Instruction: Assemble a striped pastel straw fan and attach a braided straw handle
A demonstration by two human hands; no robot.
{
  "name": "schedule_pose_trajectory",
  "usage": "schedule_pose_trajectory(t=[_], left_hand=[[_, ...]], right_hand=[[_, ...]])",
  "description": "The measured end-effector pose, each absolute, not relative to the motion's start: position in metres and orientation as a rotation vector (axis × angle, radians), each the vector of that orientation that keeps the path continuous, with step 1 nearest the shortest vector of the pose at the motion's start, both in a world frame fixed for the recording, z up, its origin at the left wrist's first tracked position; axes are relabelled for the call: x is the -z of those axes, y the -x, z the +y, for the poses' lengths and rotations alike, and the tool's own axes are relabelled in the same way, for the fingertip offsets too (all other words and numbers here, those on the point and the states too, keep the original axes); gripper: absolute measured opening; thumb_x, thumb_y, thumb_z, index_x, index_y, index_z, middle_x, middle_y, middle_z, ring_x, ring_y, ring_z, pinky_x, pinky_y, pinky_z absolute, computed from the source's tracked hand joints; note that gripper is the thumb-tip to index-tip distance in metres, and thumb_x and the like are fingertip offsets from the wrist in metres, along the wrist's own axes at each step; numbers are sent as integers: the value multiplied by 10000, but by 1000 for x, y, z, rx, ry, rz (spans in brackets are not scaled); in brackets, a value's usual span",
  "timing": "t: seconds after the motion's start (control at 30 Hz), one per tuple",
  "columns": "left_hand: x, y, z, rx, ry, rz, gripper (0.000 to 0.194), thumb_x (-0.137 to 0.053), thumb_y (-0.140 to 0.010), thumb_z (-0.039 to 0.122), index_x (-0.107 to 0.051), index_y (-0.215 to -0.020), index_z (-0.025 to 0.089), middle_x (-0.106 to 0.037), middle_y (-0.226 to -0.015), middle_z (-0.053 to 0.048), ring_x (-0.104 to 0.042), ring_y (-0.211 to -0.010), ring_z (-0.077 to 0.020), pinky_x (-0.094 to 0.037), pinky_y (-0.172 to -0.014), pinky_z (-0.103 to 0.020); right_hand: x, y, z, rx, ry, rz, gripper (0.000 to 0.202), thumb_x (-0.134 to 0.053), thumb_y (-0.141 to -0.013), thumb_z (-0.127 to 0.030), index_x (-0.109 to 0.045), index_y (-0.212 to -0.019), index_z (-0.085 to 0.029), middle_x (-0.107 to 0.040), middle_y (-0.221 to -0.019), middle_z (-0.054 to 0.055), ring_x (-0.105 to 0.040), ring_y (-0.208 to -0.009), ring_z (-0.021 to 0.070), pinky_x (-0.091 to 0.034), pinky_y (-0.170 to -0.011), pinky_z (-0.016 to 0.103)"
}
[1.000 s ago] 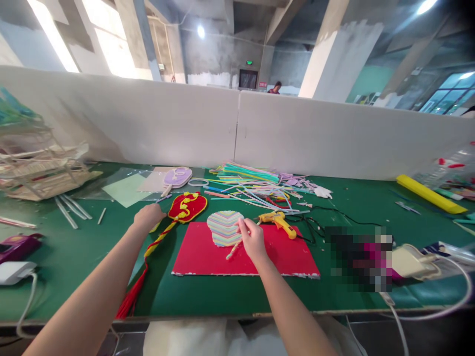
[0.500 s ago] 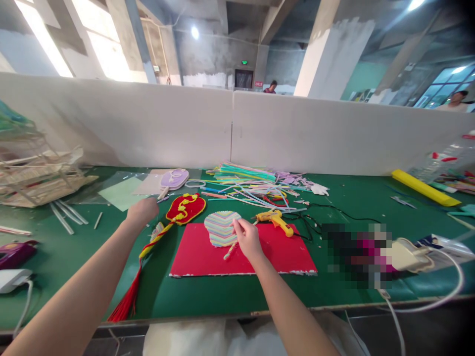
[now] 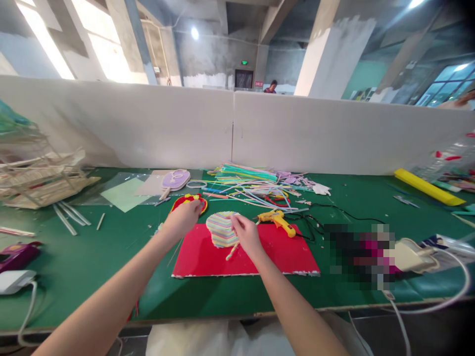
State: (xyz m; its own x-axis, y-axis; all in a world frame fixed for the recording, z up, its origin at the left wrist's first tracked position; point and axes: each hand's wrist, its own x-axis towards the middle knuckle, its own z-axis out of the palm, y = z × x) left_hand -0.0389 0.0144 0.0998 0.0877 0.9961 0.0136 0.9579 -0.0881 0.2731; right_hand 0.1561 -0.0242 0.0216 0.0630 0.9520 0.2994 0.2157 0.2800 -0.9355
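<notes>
On a red board (image 3: 282, 254) lies a striped fan (image 3: 220, 231), its edge pinched by the right hand (image 3: 248, 235), while the left hand (image 3: 187, 216), its grip unclear, partly hides a red fan (image 3: 179, 202), coloured strips (image 3: 247, 173) heaped beyond.

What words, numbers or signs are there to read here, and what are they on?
None can be read clearly.
Green lit sign by the doorway: too small.
Red sign on the far wall: light marks, too small and blurred.
Dark blue packet at the right: any print is too blurred.
Striped piece and yellow glue gun: no lettering I can make out.
</notes>
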Motion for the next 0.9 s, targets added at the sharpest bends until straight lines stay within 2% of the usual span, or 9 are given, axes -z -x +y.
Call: schedule_pose_trajectory(t=[0.1,0.33,0.53,0.57,0.63,0.7,0.73,0.8,0.9], left_hand=[[-100,20,-3,-268,-2189,2042,375,-239,-893,359,-584,-917,214,-643,-814,-73,-607,-701,-208,-374,-542,-257],[-92,48,-28,-198,-2058,2073,310,-263,-874,298,-561,-842,217,-658,-813,-69,-617,-720,-210,-331,-526,-255],[-95,111,-46,-337,-1733,2372,347,-225,-877,345,-546,-808,233,-659,-814,-72,-605,-728,-225,-340,-523,-257],[-96,121,-47,-354,-1699,2393,350,-225,-878,349,-543,-792,233,-661,-814,-70,-605,-733,-222,-349,-531,-255],[-95,137,-48,-377,-1669,2403,340,-242,-879,345,-544,-773,232,-666,-811,-61,-604,-726,-207,-363,-547,-248],[-91,149,-48,-380,-1666,2396,315,-273,-875,330,-553,-768,232,-670,-793,-50,-601,-702,-191,-368,-553,-240],[-89,153,-48,-384,-1664,2387,302,-288,-871,322,-557,-766,233,-670,-782,-45,-598,-690,-184,-369,-554,-236],[-82,158,-45,-418,-1657,2355,290,-302,-867,312,-556,-752,233,-668,-768,-35,-591,-678,-175,-372,-559,-232],[-73,161,-37,-526,-1639,2294,306,-285,-871,320,-530,-711,231,-657,-750,-22,-582,-674,-170,-373,-567,-232]], right_hand=[[-36,-162,-4,-824,1196,-1329,435,-411,-841,-519,-669,-743,-183,-518,-527,-18,-462,-456,102,-384,-483,216],[-61,-153,45,-857,1156,-1288,459,-475,-770,-577,-630,-674,-156,-537,-529,1,-480,-440,101,-380,-435,212],[-44,-78,46,-784,1240,-1572,419,-317,-894,-441,-614,-767,-173,-593,-527,18,-550,-466,129,-443,-508,241],[-41,-69,48,-709,1299,-1607,354,-339,-895,-379,-615,-806,-175,-617,-575,30,-587,-530,145,-465,-563,260],[-37,-60,57,-630,1335,-1601,207,-454,-836,-233,-601,-964,-163,-663,-843,93,-631,-802,191,-467,-742,314],[-36,-58,69,-567,1348,-1565,337,-510,-768,-134,-553,-1102,-150,-582,-1119,149,-550,-1058,227,-403,-889,353],[-36,-59,75,-544,1348,-1555,362,-517,-759,-126,-547,-1118,-154,-548,-1171,154,-514,-1109,235,-384,-916,359],[-37,-58,84,-599,1345,-1560,263,-511,-788,-184,-588,-1039,-170,-591,-1081,139,-533,-1066,241,-401,-883,364],[-38,-48,87,-794,1313,-1634,209,-457,-844,-274,-629,-917,-181,-640,-717,58,-613,-755,192,-463,-700,311]])
